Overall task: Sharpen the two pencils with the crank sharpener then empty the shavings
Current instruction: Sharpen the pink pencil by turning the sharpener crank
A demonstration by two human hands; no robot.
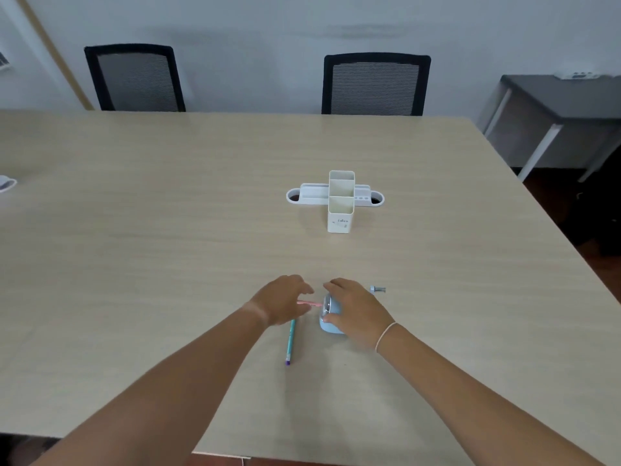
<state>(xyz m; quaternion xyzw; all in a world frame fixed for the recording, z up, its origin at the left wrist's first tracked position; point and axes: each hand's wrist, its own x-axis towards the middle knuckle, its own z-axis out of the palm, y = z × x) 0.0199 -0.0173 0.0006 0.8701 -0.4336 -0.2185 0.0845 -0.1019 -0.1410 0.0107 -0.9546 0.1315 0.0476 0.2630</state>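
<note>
A small light-blue crank sharpener (327,326) stands on the table, its silver front plate facing left. My right hand (356,311) wraps over its top and right side. My left hand (282,302) holds a pink pencil (309,303) whose tip meets the sharpener's front plate. A teal pencil (290,341) with a purple end lies flat on the table just below my left hand. The sharpener's crank is hidden behind my right hand.
A white desk organiser (341,201) with empty square cups stands further back at the table's middle. A small metal screw clamp (378,289) lies to the right of my right hand. Two black mesh chairs (374,85) stand at the far edge.
</note>
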